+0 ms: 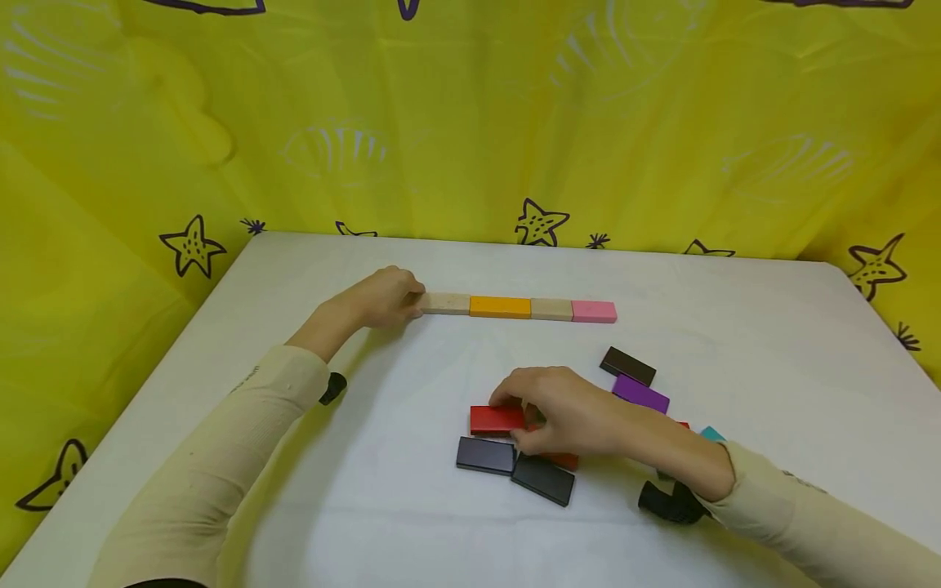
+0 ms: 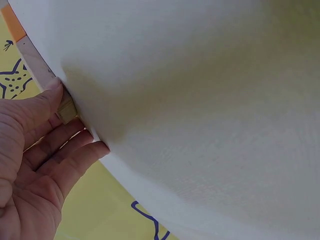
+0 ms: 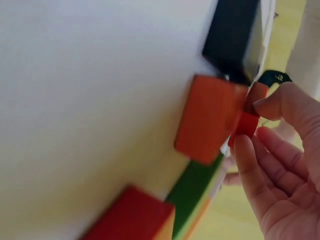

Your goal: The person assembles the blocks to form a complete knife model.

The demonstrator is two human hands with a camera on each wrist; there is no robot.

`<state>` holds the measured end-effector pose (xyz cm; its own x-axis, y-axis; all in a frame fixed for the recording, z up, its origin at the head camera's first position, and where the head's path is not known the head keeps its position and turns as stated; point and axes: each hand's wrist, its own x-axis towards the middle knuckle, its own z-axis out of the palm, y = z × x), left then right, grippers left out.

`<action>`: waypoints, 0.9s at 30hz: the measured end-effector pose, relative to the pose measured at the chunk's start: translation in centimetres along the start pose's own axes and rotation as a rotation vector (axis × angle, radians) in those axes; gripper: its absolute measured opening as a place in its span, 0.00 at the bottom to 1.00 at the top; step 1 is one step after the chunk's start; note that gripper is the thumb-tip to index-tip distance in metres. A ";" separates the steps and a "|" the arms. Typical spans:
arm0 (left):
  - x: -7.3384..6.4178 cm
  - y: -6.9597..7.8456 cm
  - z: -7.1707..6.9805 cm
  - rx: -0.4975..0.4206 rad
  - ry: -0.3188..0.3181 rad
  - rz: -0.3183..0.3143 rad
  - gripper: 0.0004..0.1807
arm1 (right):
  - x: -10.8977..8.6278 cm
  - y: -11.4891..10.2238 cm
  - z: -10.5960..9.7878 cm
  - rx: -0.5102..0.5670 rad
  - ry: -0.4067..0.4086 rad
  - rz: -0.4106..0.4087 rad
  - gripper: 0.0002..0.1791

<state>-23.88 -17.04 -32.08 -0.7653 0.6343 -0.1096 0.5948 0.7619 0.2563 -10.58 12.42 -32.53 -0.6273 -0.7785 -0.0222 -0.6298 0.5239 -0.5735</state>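
A row of flat blocks runs across the far part of the table: a plain wooden block (image 1: 447,304), a yellow-orange one (image 1: 500,307), another plain one (image 1: 551,309) and a pink one (image 1: 594,312). My left hand (image 1: 387,298) pinches the row's left end, thumb and finger on either side of the plain block's end (image 2: 67,111). Nearer me, my right hand (image 1: 569,408) holds a red block (image 1: 491,420) by its long sides, between thumb and index finger. Partly under that hand lies an orange-red block (image 1: 564,461); two dark blocks (image 1: 485,455) lie just in front.
To the right lie a dark brown block (image 1: 627,366) and a purple block (image 1: 641,394). A turquoise block (image 1: 711,434) is partly hidden by my right forearm. In the right wrist view a green block (image 3: 192,187) and another red block (image 3: 130,217) show. Yellow patterned cloth (image 1: 470,122) hangs behind the table.
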 end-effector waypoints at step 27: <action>0.1 0.0 0.1 0.008 0.003 0.007 0.07 | -5.1 4.4 -5.4 -0.073 0.242 0.167 0.21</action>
<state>-23.91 -16.96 -32.19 -0.7616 0.6395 -0.1050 0.6024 0.7584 0.2491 -12.61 20.57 -30.51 -0.8102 -0.5793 0.0894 -0.5347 0.6681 -0.5174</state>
